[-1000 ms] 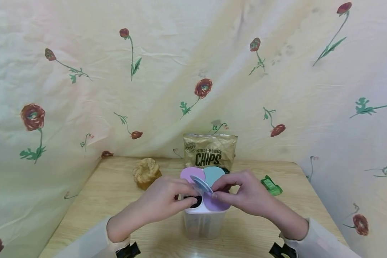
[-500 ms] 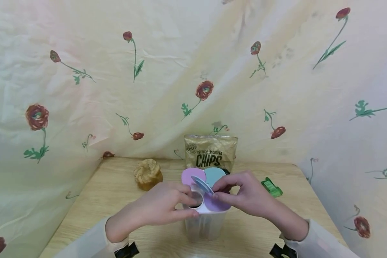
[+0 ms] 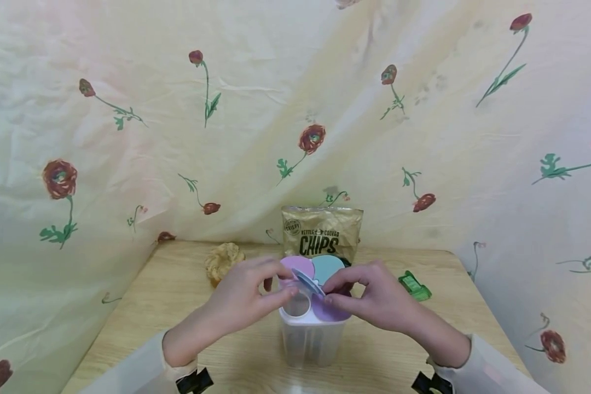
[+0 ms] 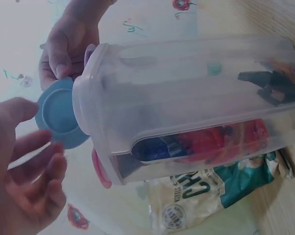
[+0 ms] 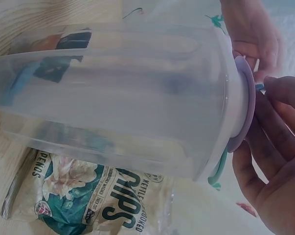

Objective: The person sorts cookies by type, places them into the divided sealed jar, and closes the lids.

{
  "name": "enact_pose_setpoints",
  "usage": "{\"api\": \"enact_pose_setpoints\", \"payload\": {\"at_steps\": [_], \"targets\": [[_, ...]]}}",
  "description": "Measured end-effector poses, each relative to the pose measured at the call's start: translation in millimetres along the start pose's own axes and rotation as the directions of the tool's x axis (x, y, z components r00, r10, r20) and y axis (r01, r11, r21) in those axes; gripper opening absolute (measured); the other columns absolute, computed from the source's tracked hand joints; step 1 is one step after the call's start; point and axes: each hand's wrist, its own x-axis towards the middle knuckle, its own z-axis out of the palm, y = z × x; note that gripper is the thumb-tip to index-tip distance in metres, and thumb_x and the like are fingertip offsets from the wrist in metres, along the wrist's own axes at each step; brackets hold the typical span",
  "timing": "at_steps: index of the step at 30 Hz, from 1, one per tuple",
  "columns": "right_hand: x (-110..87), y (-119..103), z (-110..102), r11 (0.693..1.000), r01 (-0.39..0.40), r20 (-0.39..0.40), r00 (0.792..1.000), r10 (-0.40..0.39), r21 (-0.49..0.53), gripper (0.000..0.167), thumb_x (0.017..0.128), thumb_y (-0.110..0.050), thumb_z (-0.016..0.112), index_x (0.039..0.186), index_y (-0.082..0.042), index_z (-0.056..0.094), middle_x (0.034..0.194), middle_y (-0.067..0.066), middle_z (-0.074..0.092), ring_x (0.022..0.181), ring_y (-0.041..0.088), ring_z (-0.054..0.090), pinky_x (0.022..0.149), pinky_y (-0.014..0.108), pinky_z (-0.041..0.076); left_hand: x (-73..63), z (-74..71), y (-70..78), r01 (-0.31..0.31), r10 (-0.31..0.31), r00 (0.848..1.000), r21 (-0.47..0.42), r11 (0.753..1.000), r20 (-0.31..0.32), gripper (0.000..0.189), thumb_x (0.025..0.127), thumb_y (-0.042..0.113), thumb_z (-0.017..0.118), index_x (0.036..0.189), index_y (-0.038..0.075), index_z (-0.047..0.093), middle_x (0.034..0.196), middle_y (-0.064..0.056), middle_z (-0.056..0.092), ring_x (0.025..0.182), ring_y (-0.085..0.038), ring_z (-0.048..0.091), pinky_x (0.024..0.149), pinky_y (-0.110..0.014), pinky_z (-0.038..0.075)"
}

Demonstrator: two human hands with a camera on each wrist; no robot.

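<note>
A tall translucent container (image 3: pixel 309 345) stands on the table, its white top fitted with pink (image 3: pixel 297 266), teal (image 3: pixel 328 268) and purple (image 3: pixel 331 310) round flaps. My right hand (image 3: pixel 374 295) pinches a raised blue flap (image 4: pixel 59 113) by its edge, above a round opening (image 3: pixel 296 304). My left hand (image 3: pixel 243 295) hovers left of that opening, its fingers loosely bent beside the blue flap, holding nothing. Through the container's wall, the left wrist view shows a black thing (image 4: pixel 272 87) low inside and red packets (image 4: pixel 220 142) in another compartment.
Behind the container a gold chips bag (image 3: pixel 321 232) stands against the flowered cloth. A brown ring-shaped bun (image 3: pixel 222 261) sits at the back left, partly behind my left hand. On the right lies a small green packet (image 3: pixel 415 286).
A black thing under my left fingers at the opening has gone from there. My left hand dipped at the opening, then rose towards the blue flap. My right hand has stayed put.
</note>
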Motion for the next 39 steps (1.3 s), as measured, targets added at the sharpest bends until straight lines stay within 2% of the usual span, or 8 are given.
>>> {"api": "enact_pose_setpoints", "payload": {"at_steps": [3,7,12,19,24,27,31,39], "targets": [[0.5,0,0,1.0,0.01,0.007,1.0,-0.01,0.004,0.008,0.091,-0.013,0.079,0.098,-0.018,0.08,0.091,-0.008,0.077,0.076,0.005,0.07,0.067,0.029,0.059,1.9,1.2,1.6,0.058,-0.057,0.998,0.024,0.998,-0.036,0.033,0.088,0.037,0.081,0.114,0.017,0.073,0.097,0.008,0.067,0.071,-0.003,0.054,0.058,-0.019,0.044],[1.1,0,1,1.0,0.02,0.011,1.0,-0.02,-0.004,0.009,0.092,-0.012,0.078,0.098,-0.02,0.079,0.091,-0.008,0.077,0.076,0.004,0.07,0.067,0.03,0.059,5.6,3.8,4.7,0.11,-0.109,0.994,0.024,0.994,-0.025,0.046,0.086,0.049,0.08,0.121,0.019,0.071,0.101,0.011,0.065,0.075,-0.004,0.054,0.061,-0.021,0.045],[1.6,1,2,0.999,0.029,0.009,1.0,-0.029,-0.019,0.016,0.091,-0.006,0.078,0.098,-0.02,0.079,0.091,-0.012,0.076,0.077,0.004,0.069,0.068,0.028,0.059,9.7,8.4,9.0,0.156,-0.156,0.988,0.022,0.988,-0.018,0.039,0.086,0.052,0.08,0.11,0.023,0.074,0.098,0.012,0.064,0.078,-0.007,0.055,0.064,-0.022,0.046],[0.7,0,2,0.999,0.053,0.009,0.999,-0.053,0.004,0.015,0.092,-0.006,0.076,0.1,-0.018,0.079,0.093,-0.009,0.077,0.079,0.005,0.07,0.069,0.028,0.059,10.5,10.2,12.2,0.203,-0.203,0.978,0.001,0.979,-0.043,0.028,0.084,0.042,0.084,0.102,0.023,0.076,0.093,0.012,0.064,0.075,-0.007,0.057,0.064,-0.022,0.048],[-2.4,4,-1,0.997,0.069,-0.021,0.997,-0.07,-0.039,0.016,0.091,-0.011,0.079,0.104,-0.019,0.077,0.099,-0.006,0.077,0.085,0.008,0.07,0.074,0.029,0.058,8.0,7.7,13.5,0.23,-0.231,0.973,-0.034,0.973,-0.029,0.025,0.081,0.038,0.086,0.096,0.023,0.073,0.092,0.012,0.064,0.074,-0.008,0.058,0.063,-0.023,0.049],[-5.1,9,-4,0.993,0.028,-0.049,0.998,-0.034,-0.114,0.025,0.089,-0.017,0.082,0.113,-0.019,0.074,0.109,-0.006,0.076,0.094,0.011,0.07,0.079,0.031,0.056,4.5,6.0,13.7,0.267,-0.268,0.963,-0.07,0.961,-0.005,0.025,0.08,0.037,0.088,0.095,0.026,0.072,0.096,0.016,0.063,0.075,-0.009,0.059,0.064,-0.024,0.05],[-10.3,16,-6,0.977,-0.075,-0.077,0.995,0.06,-0.198,0.046,0.085,-0.028,0.086,0.127,-0.019,0.068,0.129,-0.005,0.069,0.113,0.015,0.066,0.087,0.034,0.054,-3.0,4.4,11.9,0.316,-0.314,0.949,-0.119,0.941,0.035,0.026,0.078,0.038,0.089,0.095,0.032,0.07,0.103,0.021,0.061,0.076,-0.008,0.06,0.064,-0.025,0.051],[-21.0,25,-10,0.968,-0.189,-0.073,0.981,0.179,-0.166,0.064,0.083,-0.04,0.086,0.139,-0.022,0.061,0.144,-0.007,0.059,0.13,0.015,0.058,0.098,0.047,0.054,-20.1,5.0,4.6,0.254,-0.249,0.967,-0.084,0.964,0.059,0.028,0.079,0.038,0.088,0.1,0.034,0.069,0.106,0.021,0.059,0.08,-0.006,0.056,0.069,-0.026,0.047]]}}
